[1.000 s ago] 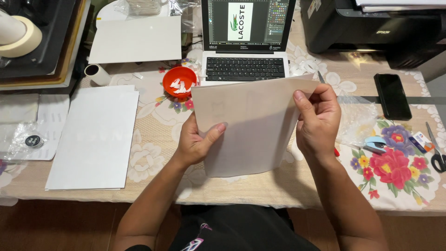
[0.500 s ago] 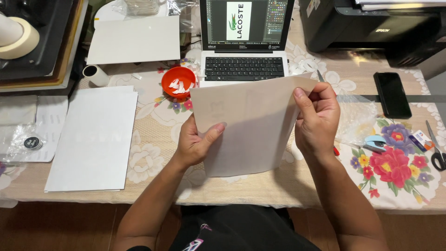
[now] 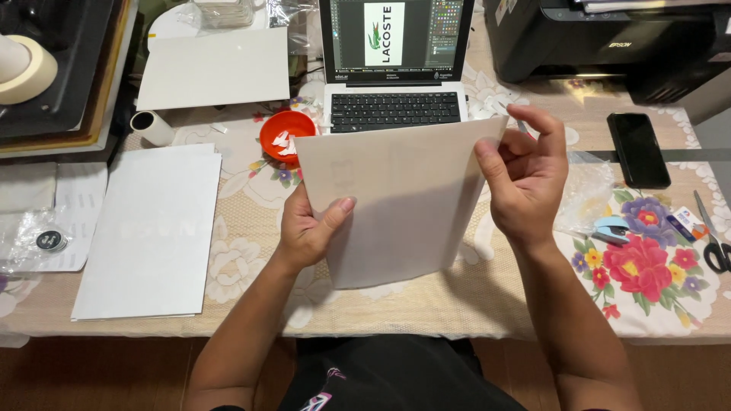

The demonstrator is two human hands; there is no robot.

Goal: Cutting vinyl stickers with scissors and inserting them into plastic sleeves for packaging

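Left hand [image 3: 308, 232] gripping sheet [image 3: 400, 202] at left edge, thumb on front. Right hand [image 3: 525, 183] pinching top right corner, above laptop [image 3: 392, 106].

Floral-clothed table [image 3: 472, 304] bears laptop [image 3: 392, 76], paper stack [image 3: 152, 228], phone [image 3: 638, 148], printer [image 3: 609, 38].

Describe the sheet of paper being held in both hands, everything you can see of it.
The pale off-white rectangular sheet of paper is thin, matte and blank apart from a faint mark near its upper left. It is held up above the floral tablecloth, tilted, in front of the open laptop. The left hand grips its left edge, thumb on the front; the right hand pinches its upper right corner. Its lower part lies in shadow.
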